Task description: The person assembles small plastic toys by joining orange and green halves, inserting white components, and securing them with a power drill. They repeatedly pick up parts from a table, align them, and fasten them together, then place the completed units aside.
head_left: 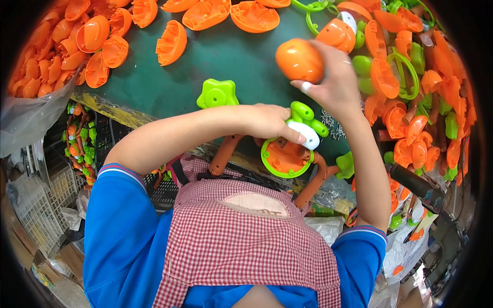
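"What is closest in the head view?"

"A red-and-white checked apron [246,246] over a blue shirt [120,231], at the near edge. Bare forearms reach from both sides over a green table [246,61]."

"And the left hand?"

"The left hand [267,122] lies near the middle, thumb pressed down on a white oval piece [304,134] joined to lime-green knobs [303,110]. It is clamped there; most of its fingers are hidden. Just nearer is an orange disc [283,155] with a green rim, brown tubes [311,187] on either side."

"The right hand?"

"The right hand [336,77] is farther away and to the right, curled around a smooth, rounded orange shell [300,60], slightly blurred. Its thumb has a white wrap [306,87]. The two hands are apart."

"What else is around?"

"A green star [217,94] just beyond the left forearm, small metal bits [335,124] right of the knobs, orange shells heaped far left [93,34], and mixed orange, green and brown parts [385,77] piled along the right."
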A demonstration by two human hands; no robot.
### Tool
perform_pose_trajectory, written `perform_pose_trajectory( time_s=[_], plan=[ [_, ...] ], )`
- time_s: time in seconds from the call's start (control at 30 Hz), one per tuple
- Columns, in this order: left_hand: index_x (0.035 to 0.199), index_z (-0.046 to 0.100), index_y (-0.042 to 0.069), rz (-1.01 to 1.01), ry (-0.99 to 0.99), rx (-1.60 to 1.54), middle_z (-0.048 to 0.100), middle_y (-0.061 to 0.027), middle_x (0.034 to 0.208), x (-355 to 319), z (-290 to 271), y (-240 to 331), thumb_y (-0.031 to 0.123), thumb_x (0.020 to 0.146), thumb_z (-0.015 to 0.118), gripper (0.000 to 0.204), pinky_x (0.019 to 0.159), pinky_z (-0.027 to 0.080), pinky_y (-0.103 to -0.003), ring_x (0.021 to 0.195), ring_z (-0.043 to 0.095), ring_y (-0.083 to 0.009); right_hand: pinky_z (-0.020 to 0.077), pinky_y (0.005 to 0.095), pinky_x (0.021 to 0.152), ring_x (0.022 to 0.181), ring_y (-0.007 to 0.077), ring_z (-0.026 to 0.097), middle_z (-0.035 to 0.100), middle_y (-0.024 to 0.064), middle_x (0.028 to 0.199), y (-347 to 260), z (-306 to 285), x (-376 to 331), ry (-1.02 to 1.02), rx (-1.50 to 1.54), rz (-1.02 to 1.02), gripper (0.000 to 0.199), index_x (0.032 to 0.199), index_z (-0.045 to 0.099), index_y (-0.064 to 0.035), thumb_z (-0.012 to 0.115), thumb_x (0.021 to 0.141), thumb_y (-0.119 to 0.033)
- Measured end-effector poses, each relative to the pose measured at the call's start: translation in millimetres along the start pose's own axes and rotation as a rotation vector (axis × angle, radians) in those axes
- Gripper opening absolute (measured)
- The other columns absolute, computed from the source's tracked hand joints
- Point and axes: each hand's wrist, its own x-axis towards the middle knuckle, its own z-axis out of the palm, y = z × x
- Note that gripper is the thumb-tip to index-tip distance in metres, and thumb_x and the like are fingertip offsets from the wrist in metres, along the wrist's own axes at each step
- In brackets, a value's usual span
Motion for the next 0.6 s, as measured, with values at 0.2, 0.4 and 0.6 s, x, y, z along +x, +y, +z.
perform_pose_trajectory(
  time_s=[0.2, 0.4, 0.6],
  plan=[
    [0.135, 0.050, 0.007, -0.044, -0.046, -0.201, 0.060, -0.0132, 0.124, 9, 1, -8, 0.047, 0.092, 0.062, 0.060, 0.087, 0.052, -0.038, 0.109, 0.060, -0.0244, 0.0470, 0.0445, 0.090, 0.100, 0.0352, 0.059, 0.060, 0.0159, 0.113, -66, -31, -117, 0.044, 0.228, 0.007, 0.080, 0.122, 0.056, -0.0028, 0.090, 0.055, -0.028],
    [0.128, 0.053, -0.001, -0.021, 0.056, -0.059, 0.062, -0.0166, 0.114, 11, 3, -13, 0.063, 0.087, 0.058, 0.076, 0.081, 0.054, -0.037, 0.098, 0.064, -0.0257, 0.0442, 0.0434, 0.090, 0.106, 0.0307, 0.054, 0.056, 0.0100, 0.118, -86, -1, -147, 0.077, 0.060, 0.071, 0.071, 0.125, 0.061, -0.0049, 0.085, 0.061, -0.026],
    [0.124, 0.053, -0.003, 0.205, 0.261, 0.285, 0.064, -0.0206, 0.110, 1, 5, -10, 0.070, 0.072, 0.069, 0.091, 0.090, 0.049, -0.043, 0.100, 0.063, -0.0391, 0.0468, 0.0431, 0.088, 0.105, 0.0323, 0.054, 0.054, 0.0106, 0.117, -87, 2, -155, 0.079, 0.105, 0.212, 0.070, 0.124, 0.062, -0.0069, 0.086, 0.061, -0.026]
  ],
)
